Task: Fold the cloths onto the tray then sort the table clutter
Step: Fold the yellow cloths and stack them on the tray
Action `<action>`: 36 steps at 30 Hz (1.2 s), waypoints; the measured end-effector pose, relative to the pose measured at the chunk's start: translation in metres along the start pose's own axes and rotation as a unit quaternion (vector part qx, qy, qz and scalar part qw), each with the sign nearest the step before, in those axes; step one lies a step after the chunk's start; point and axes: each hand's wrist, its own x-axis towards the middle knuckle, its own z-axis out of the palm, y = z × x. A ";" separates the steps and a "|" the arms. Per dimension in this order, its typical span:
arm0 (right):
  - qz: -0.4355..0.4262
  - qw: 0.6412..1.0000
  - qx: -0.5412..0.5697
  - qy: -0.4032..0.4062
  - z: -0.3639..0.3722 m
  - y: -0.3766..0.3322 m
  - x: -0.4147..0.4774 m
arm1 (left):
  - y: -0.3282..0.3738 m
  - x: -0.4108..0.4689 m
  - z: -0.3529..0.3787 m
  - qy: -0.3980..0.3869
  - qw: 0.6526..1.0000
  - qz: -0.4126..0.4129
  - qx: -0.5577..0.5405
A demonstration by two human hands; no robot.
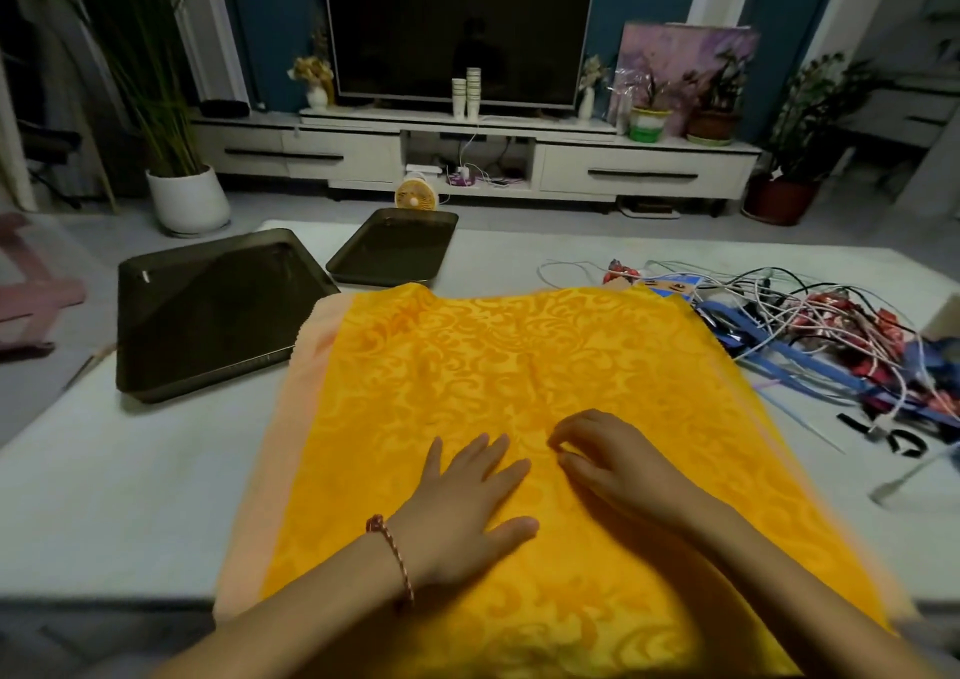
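Note:
A yellow cloth (519,366) with a swirl pattern lies spread flat over the table's middle, reaching past the near edge. A pale peach cloth (296,418) shows along its left side, underneath it. My left hand (467,507) lies flat on the yellow cloth with straight, spread fingers. My right hand (608,460) rests beside it on the cloth, its fingers bent and their tips on the fabric; whether it pinches the cloth I cannot tell. Two dark trays stand behind: a large tray (208,309) at the left and a smaller tray (395,247) further back.
A tangle of white cables, blue straps and red items (810,325) covers the table's right side. Black clips (893,437) lie near the right edge. Beyond the table are a small fan (415,195) on the floor, a TV cabinet and potted plants.

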 end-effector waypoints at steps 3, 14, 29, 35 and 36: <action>0.001 1.000 0.009 0.001 0.001 -0.005 -0.002 | -0.005 0.006 0.004 -0.022 1.000 -0.003 0.017; 0.012 0.999 0.018 -0.036 -0.012 -0.009 -0.019 | -0.053 0.074 -0.021 -0.034 0.996 -0.062 0.062; -0.002 0.991 -0.057 -0.121 -0.017 -0.008 -0.051 | -0.005 -0.004 0.005 -0.018 0.998 0.063 0.017; -0.054 0.994 -0.080 -0.045 -0.005 -0.015 -0.061 | 0.001 -0.013 -0.003 0.000 0.993 0.072 0.094; -0.063 0.993 -0.094 -0.041 -0.004 -0.014 -0.062 | 0.003 -0.013 -0.008 0.031 0.992 0.085 0.086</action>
